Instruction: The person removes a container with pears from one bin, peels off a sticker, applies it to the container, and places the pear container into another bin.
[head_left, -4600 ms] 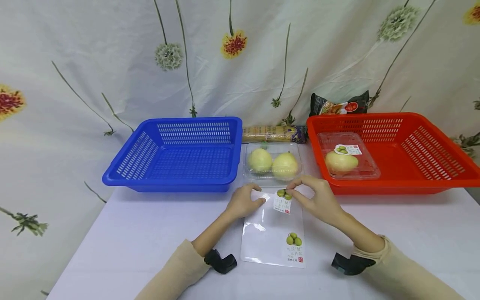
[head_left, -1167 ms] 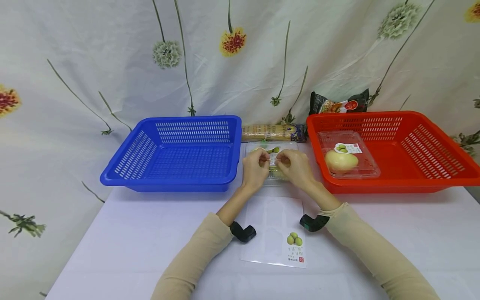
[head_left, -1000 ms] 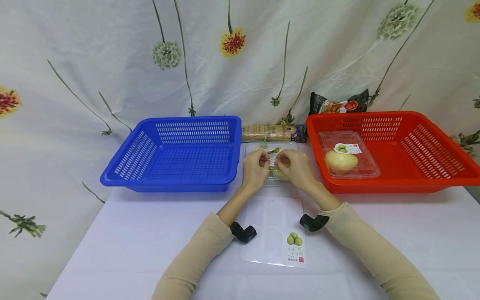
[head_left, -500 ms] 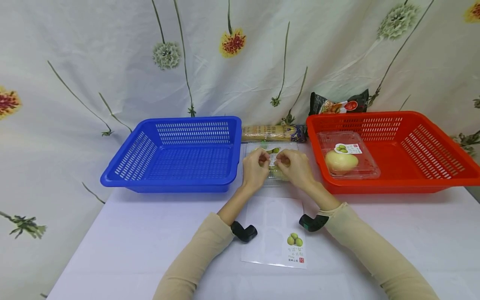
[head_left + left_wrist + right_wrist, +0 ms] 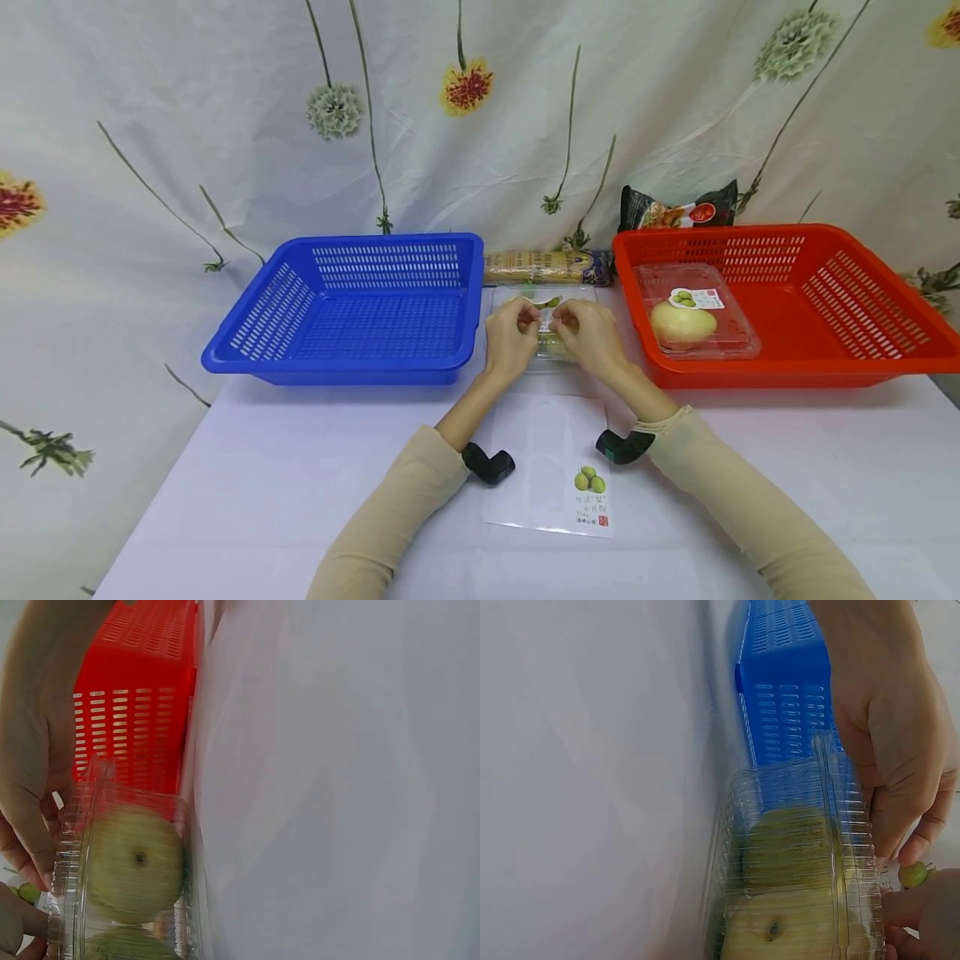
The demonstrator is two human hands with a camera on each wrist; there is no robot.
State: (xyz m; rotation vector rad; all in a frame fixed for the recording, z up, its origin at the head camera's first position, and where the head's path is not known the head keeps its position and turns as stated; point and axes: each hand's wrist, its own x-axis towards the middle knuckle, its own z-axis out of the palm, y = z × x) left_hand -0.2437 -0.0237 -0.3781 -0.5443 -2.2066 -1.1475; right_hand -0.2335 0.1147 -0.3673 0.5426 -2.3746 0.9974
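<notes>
Backing paper (image 5: 551,467) with one fruit sticker left on it was laid nearest on the white desk (image 5: 247,492), between the two forearms. Beyond it, a sticker (image 5: 547,310) was pinched by the curled fingers of the left hand (image 5: 512,337) and right hand (image 5: 590,333) on the lid of a clear fruit box (image 5: 551,350). Farther back, the box was flanked by a blue basket (image 5: 360,308) and a red basket (image 5: 795,300).

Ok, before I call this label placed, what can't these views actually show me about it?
- Sticker: head view, both hands cover most of it, so whether it lies flat is unclear; its print is too small to read.
- Clear box: both wrist views cut it off at the bottom edge.
- Left hand and right hand: fingertip contact is hidden by curled fingers.
- Snack bag: red basket hides its lower part.
</notes>
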